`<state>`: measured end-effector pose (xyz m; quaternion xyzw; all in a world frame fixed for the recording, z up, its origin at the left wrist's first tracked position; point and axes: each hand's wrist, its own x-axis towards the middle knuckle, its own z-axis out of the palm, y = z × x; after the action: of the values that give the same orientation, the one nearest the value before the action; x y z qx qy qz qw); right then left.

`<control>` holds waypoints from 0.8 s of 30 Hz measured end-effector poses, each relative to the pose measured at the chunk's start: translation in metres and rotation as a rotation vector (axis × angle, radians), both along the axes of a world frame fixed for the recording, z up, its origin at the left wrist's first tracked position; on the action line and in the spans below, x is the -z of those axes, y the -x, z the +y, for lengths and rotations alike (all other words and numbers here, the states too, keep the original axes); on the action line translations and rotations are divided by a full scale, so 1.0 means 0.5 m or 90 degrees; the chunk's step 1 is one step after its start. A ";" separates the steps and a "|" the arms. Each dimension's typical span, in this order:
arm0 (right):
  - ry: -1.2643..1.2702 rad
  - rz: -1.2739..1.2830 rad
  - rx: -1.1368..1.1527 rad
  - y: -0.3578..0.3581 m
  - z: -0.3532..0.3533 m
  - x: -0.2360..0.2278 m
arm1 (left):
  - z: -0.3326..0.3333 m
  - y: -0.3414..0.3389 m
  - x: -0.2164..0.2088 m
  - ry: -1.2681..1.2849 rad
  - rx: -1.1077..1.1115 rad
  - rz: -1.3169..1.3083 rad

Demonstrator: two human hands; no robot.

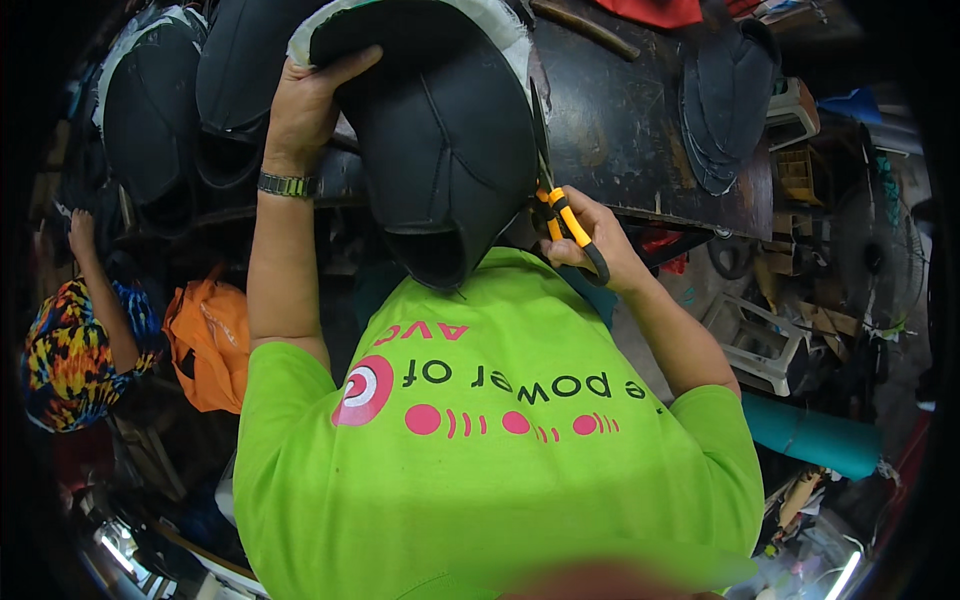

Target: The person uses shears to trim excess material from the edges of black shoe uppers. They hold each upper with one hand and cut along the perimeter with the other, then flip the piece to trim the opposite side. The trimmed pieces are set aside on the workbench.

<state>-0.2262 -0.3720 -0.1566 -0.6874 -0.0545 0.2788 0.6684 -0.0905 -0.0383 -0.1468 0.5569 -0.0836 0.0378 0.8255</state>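
A black sewn cover (440,130), shaped like a seat cover with raised seams and a ragged white edge, is held up in front of my chest. Its narrow lower end has an opening and hangs over my green shirt. My left hand (315,105) grips the cover's upper left rim, thumb on the dark inner side and the other fingers hidden behind it. In my right hand (595,235) are scissors (563,212) with orange and black handles. Their blades point upward along the cover's right side, close beside its white edge; whether they touch it I cannot tell.
Similar black covers (150,120) lie at the left on the dark table (625,130). A stack of black pieces (725,110) and a wooden stick (585,25) rest toward the right. Another person's arm (105,290) shows far left, near an orange cloth (210,335). A plastic stool (755,345) stands right.
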 end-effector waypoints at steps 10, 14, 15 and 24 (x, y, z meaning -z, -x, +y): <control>-0.101 0.055 0.013 0.013 0.004 0.004 | 0.005 -0.022 0.029 -0.007 0.017 -0.044; -0.133 0.079 0.017 0.014 0.000 0.006 | 0.005 -0.020 0.027 -0.035 -0.001 -0.026; -0.127 0.077 0.020 0.016 -0.001 0.005 | 0.005 -0.020 0.027 -0.031 0.007 -0.028; -0.138 0.084 0.045 0.032 -0.008 -0.006 | 0.005 -0.018 0.003 -0.057 0.052 -0.074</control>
<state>-0.2423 -0.3757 -0.1537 -0.5928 -0.0165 0.2921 0.7503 -0.0815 -0.0360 -0.1482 0.5860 -0.1555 0.0322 0.7946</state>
